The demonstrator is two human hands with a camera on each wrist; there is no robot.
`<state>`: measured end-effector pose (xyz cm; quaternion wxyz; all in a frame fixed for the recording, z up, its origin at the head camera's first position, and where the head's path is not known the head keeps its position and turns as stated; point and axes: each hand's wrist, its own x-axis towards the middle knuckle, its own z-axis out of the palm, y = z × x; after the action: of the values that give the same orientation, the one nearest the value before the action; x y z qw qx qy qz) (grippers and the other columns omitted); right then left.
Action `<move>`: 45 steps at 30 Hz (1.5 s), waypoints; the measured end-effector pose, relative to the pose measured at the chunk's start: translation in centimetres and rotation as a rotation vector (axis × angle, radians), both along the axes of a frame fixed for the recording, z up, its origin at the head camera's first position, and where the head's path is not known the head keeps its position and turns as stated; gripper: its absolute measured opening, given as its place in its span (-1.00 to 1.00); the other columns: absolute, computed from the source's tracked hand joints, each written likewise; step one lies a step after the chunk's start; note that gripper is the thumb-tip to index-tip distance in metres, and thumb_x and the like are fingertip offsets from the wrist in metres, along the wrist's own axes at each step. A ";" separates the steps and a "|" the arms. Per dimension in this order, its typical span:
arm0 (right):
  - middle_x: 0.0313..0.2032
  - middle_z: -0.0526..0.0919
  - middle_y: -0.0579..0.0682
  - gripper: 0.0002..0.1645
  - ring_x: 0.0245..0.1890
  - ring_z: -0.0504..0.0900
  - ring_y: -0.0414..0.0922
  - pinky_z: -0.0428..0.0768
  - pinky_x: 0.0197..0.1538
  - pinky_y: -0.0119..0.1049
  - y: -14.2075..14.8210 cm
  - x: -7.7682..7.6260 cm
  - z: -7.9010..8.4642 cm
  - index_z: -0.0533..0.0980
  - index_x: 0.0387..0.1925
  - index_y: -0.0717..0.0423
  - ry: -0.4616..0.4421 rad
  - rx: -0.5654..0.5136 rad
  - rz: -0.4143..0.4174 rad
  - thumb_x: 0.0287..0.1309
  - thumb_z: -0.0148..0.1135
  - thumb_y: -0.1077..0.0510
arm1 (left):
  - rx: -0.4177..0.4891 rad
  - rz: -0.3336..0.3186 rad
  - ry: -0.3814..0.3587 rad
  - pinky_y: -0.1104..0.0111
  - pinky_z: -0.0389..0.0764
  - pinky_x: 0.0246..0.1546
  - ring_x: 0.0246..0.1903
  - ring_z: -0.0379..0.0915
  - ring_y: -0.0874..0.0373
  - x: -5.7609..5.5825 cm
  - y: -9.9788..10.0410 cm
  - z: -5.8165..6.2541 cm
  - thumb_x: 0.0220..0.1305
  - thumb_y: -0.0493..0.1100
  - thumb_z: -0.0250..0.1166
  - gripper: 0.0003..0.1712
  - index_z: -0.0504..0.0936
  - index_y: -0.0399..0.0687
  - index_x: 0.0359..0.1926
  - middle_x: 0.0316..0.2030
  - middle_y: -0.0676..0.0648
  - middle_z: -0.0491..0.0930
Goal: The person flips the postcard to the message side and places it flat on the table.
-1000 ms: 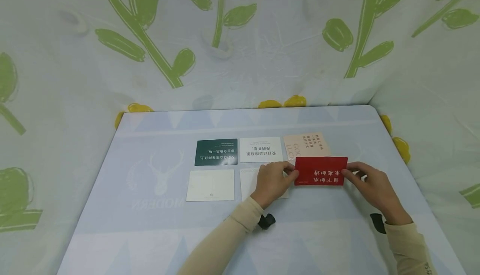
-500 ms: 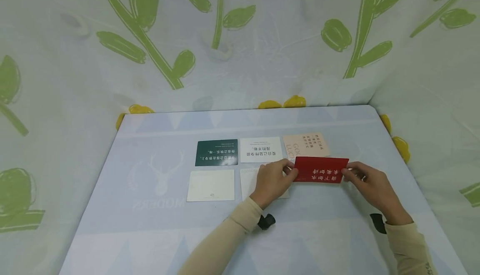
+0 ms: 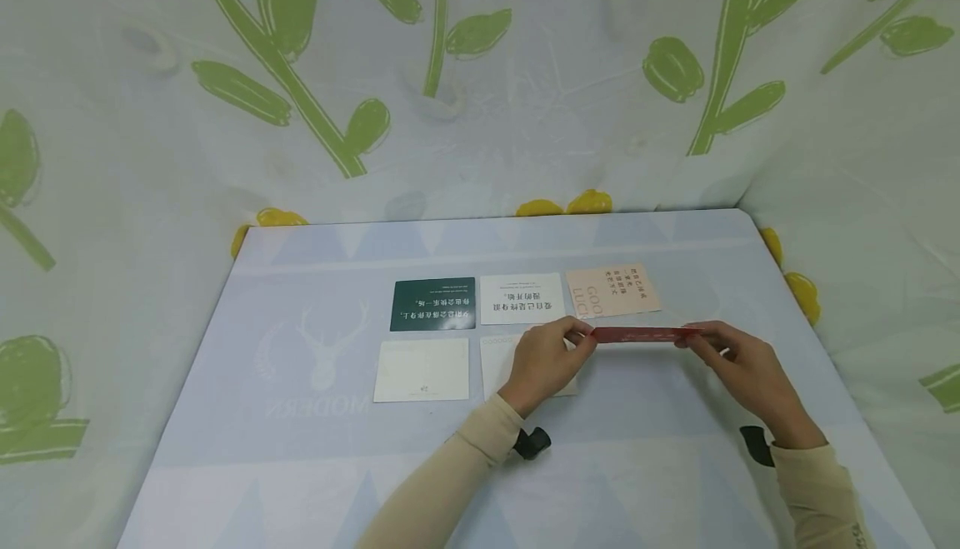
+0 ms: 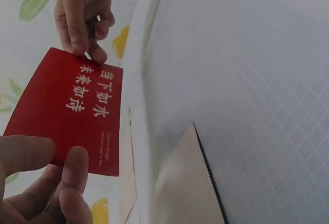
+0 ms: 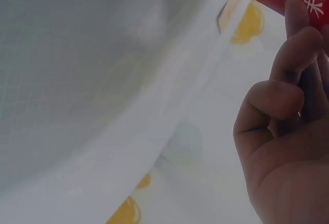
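Note:
Between both hands a red card [image 3: 637, 335] with white Chinese characters is held up over the table, tilted so the head view sees it nearly edge-on. My left hand [image 3: 547, 361] pinches its left end between thumb and fingers. At the other end my right hand [image 3: 742, 370] pinches the right edge. The left wrist view shows the printed face of the red card [image 4: 67, 106] with fingers at two opposite edges. Just beyond the hands lies a pink card [image 3: 615, 289]. Under my left hand a white card [image 3: 498, 357] is partly hidden.
A dark green card [image 3: 433, 304], a white printed card [image 3: 522, 299] and a cream card [image 3: 422, 371] lie flat in rows left of the hands. The pale blue table [image 3: 300, 441] meets a leaf-patterned cloth [image 3: 525, 141] behind. A black object [image 3: 533, 443] shows by the left sleeve.
The red card has tipped from showing its printed face to nearly edge-on in the head view. Both hands keep their hold and stay almost in place.

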<state>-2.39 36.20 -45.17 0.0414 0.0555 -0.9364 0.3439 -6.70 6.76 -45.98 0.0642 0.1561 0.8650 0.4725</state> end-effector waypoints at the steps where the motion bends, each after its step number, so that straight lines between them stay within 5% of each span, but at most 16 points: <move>1: -0.14 0.75 0.02 -0.72 -0.29 0.60 -0.28 0.54 -0.35 -0.44 0.0 0.0 -0.1 0.62 0.11 0.05 0.009 -0.017 0.018 0.46 0.19 0.12 | 0.003 -0.001 0.003 0.51 0.24 -0.72 -0.70 0.34 0.38 0.0 0.0 0.0 0.42 0.01 0.25 -0.78 0.75 0.10 -0.08 -0.34 0.24 0.68; 6: -0.05 0.75 0.00 -0.69 -0.23 0.64 -0.21 0.56 -0.25 -0.49 0.0 -0.1 -0.2 0.59 0.17 0.05 0.023 -0.068 0.073 0.49 0.12 0.18 | 0.033 -0.001 -0.007 0.50 0.30 -0.68 -0.67 0.36 0.38 -0.2 -0.2 -0.2 0.40 -0.02 0.25 -0.79 0.75 0.08 -0.08 -0.33 0.27 0.67; 13: -0.03 0.74 0.03 -0.67 -0.30 0.58 -0.23 0.40 -0.42 -0.36 0.1 -0.2 -0.3 0.57 0.19 0.05 -0.017 -0.078 0.067 0.55 0.03 0.13 | 0.066 -0.002 -0.014 0.49 0.32 -0.65 -0.64 0.37 0.37 -0.4 -0.3 -0.6 0.40 -0.04 0.24 -0.77 0.75 0.04 -0.06 -0.31 0.28 0.65; 20: -0.24 0.70 0.07 -0.58 -0.24 0.53 -0.30 0.35 -0.19 -0.43 0.1 -0.5 -0.2 0.57 0.18 0.06 -0.068 -0.041 0.024 0.62 -0.15 0.02 | 0.062 -0.004 0.001 0.51 0.21 -0.73 -0.70 0.30 0.38 -0.5 -0.5 -0.6 0.37 -0.10 0.27 -0.79 0.78 0.05 -0.07 -0.30 0.24 0.68; 28: 0.00 0.64 -0.01 -0.59 -0.19 0.55 -0.36 0.41 -0.15 -0.55 0.1 -0.7 0.0 0.60 0.15 0.08 -0.054 -0.064 0.043 0.61 -0.12 0.06 | 0.052 -0.001 0.005 0.51 0.11 -0.80 -0.79 0.19 0.40 -0.5 -0.6 -0.4 0.33 -0.19 0.26 -0.77 0.80 0.07 -0.09 -0.32 0.19 0.71; 34: 0.03 0.63 0.03 -0.61 -0.15 0.48 -0.37 0.42 -0.17 -0.56 0.0 -0.6 0.2 0.60 0.16 0.06 -0.080 -0.051 0.022 0.58 -0.04 0.01 | 0.047 0.001 0.007 0.53 0.05 -0.83 -0.82 0.09 0.39 -0.6 -0.7 -0.4 0.37 -0.20 0.20 -0.72 0.81 0.08 -0.07 -0.74 0.19 0.41; 40: 0.16 0.62 0.08 -0.64 -0.02 0.42 -0.53 0.44 -0.13 -0.57 -0.1 -0.5 0.3 0.60 0.17 -0.02 -0.099 -0.034 0.009 0.50 0.12 -0.02 | 0.005 -0.002 0.098 0.54 0.00 -0.86 -0.87 0.00 0.39 -0.7 -0.5 -0.6 0.36 -0.21 0.18 -0.70 0.81 0.08 -0.07 -0.85 0.18 0.22; 45: 0.11 0.65 0.06 -0.64 -0.08 0.46 -0.51 0.44 -0.13 -0.55 0.0 -0.5 0.1 0.60 0.18 -0.04 -0.078 -0.019 0.023 0.44 0.22 0.00 | -0.130 0.002 0.255 0.53 0.19 -0.65 -0.72 0.16 0.34 -0.7 -0.3 -0.7 0.33 -0.17 0.24 -0.74 0.82 0.12 -0.09 -0.57 0.19 0.65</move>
<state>-2.85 36.16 -45.02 0.0014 0.0523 -0.9333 0.3554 -7.36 6.45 -46.68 -0.0368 0.2094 0.8950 0.3920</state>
